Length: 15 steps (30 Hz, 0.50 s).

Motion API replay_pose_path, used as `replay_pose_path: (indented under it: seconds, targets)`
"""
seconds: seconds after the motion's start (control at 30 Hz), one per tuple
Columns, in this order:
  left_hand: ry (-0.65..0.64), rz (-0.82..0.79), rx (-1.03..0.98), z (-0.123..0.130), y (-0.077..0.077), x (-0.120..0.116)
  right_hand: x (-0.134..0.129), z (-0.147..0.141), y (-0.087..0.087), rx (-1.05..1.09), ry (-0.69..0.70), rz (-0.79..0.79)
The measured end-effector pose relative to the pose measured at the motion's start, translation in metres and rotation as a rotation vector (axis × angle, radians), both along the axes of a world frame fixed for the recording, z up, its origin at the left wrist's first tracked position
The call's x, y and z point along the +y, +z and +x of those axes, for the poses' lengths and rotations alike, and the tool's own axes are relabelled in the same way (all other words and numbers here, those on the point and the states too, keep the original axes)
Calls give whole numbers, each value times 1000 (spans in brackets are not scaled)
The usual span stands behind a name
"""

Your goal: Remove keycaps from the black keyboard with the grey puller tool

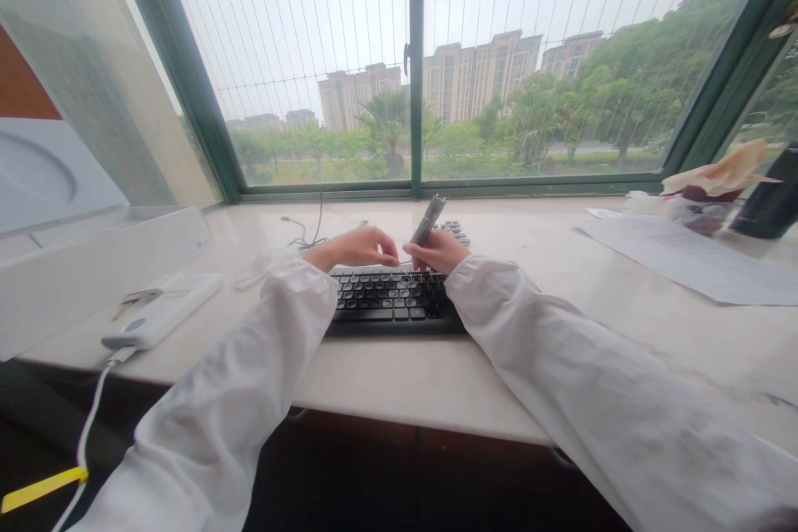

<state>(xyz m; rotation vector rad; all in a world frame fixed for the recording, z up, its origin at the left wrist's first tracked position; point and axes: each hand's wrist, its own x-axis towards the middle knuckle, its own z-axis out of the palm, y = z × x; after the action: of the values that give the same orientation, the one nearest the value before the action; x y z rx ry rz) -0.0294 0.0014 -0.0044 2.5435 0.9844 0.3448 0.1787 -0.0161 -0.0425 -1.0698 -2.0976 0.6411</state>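
A black keyboard (386,314) lies in front of me on the white tabletop. My left hand (358,248) hovers at its far edge, fingers loosely bent with a gap between thumb and forefinger; I see nothing held in it. Above the far right part of the keys, my right hand (440,251) is closed around a dark grey stick-like tool (428,219). The tool stands tilted, its upper end up and to the right; its lower end is hidden by my fingers. Just behind this hand are several small grey pieces like keycaps (454,229), partly covered.
At left, a white power bank (165,312) with a white cable (93,407) and keys on it lies beside an open white box (105,266). A thin dark cable (312,237) lies behind my left hand. Papers (698,253) and a black bottle (770,195) are at right. A window (416,58) stands behind.
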Motion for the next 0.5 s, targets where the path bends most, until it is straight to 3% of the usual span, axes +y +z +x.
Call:
replay_pose_path:
  seconds: [0.1,0.5]
  targets:
    - [-80,5,137,-1,2,-5,-1,-3,-3,-41,15,-6]
    - [-43,153,208,1,3,-10,3,-9,-5,-41,27,-88]
